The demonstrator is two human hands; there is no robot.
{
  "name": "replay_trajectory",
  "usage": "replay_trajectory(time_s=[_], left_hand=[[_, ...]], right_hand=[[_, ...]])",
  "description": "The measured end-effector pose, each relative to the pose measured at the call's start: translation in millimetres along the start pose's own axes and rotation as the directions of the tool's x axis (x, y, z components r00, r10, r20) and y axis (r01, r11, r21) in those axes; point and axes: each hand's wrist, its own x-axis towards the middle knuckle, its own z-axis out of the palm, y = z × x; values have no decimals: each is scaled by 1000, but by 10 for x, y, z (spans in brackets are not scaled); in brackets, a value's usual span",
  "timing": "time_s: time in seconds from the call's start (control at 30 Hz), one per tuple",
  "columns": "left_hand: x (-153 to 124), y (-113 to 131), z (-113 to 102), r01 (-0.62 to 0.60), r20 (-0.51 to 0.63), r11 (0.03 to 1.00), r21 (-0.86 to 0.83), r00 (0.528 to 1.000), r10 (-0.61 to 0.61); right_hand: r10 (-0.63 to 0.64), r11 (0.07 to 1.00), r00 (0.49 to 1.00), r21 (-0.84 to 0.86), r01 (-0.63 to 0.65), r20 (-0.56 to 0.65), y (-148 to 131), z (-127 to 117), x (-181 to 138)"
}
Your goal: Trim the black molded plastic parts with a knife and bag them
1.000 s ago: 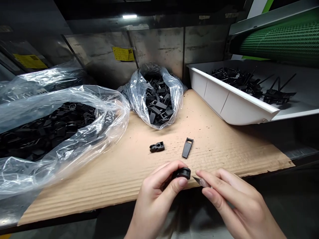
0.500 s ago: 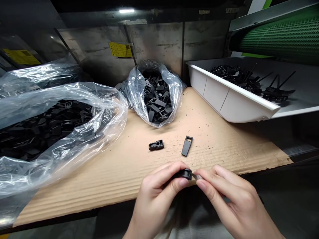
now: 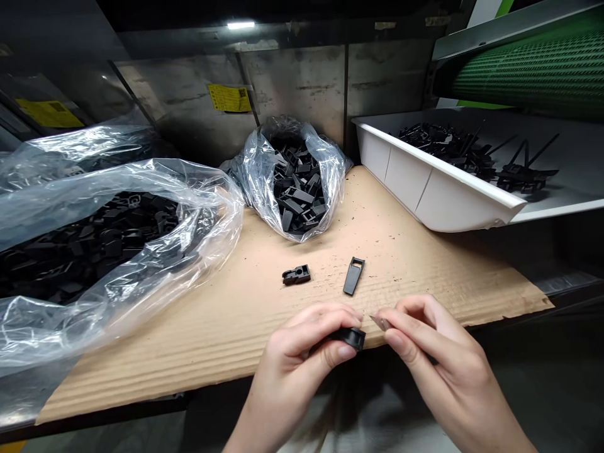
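My left hand (image 3: 306,352) pinches a small black plastic part (image 3: 352,338) between thumb and fingers, its rounded end sticking out toward the right. In my right hand (image 3: 434,358), thumb and forefinger are closed on a small, thin, pointed blade (image 3: 379,322). The blade's tip is a short gap away from the black part. Beyond my hands, a black part with notches (image 3: 296,275) and a flat tapered black piece with a square opening (image 3: 353,275) lie on the cardboard (image 3: 212,352).
A clear plastic bag (image 3: 198,277) of black parts lies at left, and another plastic bag (image 3: 335,189) of tapered black pieces stands behind the loose parts. At right, a white tray (image 3: 438,195) holds black scraps below a green conveyor belt (image 3: 533,69).
My right hand has drawn the blade back from the black part, opening a gap between them. My left hand has turned the part, so its end faces more toward me.
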Motion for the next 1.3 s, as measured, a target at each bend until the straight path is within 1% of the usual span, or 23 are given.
replay_trajectory(time_s=[0.07,0.13,0.2,0.27,0.33,0.43,0.53,0.57,0.63,0.7,0.77,0.8,0.83,0.87,0.9,0.97,1.0,1.07,1.13,1.17,1.2,1.23,1.3], left_hand=[[-17,-44,2,-85,-29,994,71,996,88],[-33,-89,11,-179,-43,971,160,981,188],[-40,-122,22,-275,-43,931,241,955,293],[-39,-141,26,-340,-24,892,297,931,363],[-35,-150,23,-378,-2,867,323,916,401],[-35,-156,12,-409,29,853,326,906,423],[-41,-151,2,-419,47,857,301,904,426],[-41,-145,1,-422,54,860,286,903,425],[-36,-131,3,-415,66,873,255,909,412],[-26,-119,10,-393,64,889,236,919,390],[-17,-111,20,-359,35,903,235,932,361],[-14,-108,24,-341,18,909,238,938,347],[-13,-105,27,-327,2,914,239,942,337],[-12,-102,28,-316,-7,919,237,945,327],[-12,-99,27,-310,-11,922,231,947,321],[-9,-94,25,-306,-11,926,220,949,316],[-4,-93,25,-306,-10,927,216,949,315],[6,-90,37,-307,-13,928,210,949,316],[1,-81,64,-313,-17,927,208,946,323],[-14,-70,78,-317,-22,925,210,944,328],[-38,-55,86,-320,-23,923,216,943,332],[-69,-34,81,-323,-19,918,231,942,336],[-134,26,1,-317,-29,898,306,939,342]], right_hand=[[77,994,997,76,-76,-4,-27,-47,-21],[131,985,991,111,-130,5,-57,-71,-43],[149,983,987,96,-155,63,-80,-71,-60],[153,985,979,62,-162,133,-92,-55,-73],[157,985,974,51,-167,163,-93,-36,-85],[162,981,966,69,-179,200,-76,-33,-84],[185,971,932,88,-222,312,-52,-85,-17],[196,964,909,99,-247,367,-46,-112,22],[232,934,843,129,-332,485,-43,-169,111],[275,869,742,171,-464,611,-55,-214,180],[275,786,629,206,-582,727,-75,-238,197],[258,750,591,227,-621,764,-82,-243,182],[243,716,576,256,-649,781,-85,-244,155],[236,686,586,294,-665,776,-83,-242,120],[243,660,617,339,-670,748,-76,-237,83],[331,623,715,426,-656,616,-60,-210,22],[392,627,765,460,-628,511,-60,-185,6],[449,687,845,493,-534,289,-88,-108,7],[448,747,887,497,-441,113,-151,-4,31],[444,761,894,500,-412,61,-185,47,39],[463,763,886,500,-409,18,-212,93,38],[510,750,860,500,-433,-21,-225,130,26],[629,682,775,527,-508,-67,-185,174,-27]])
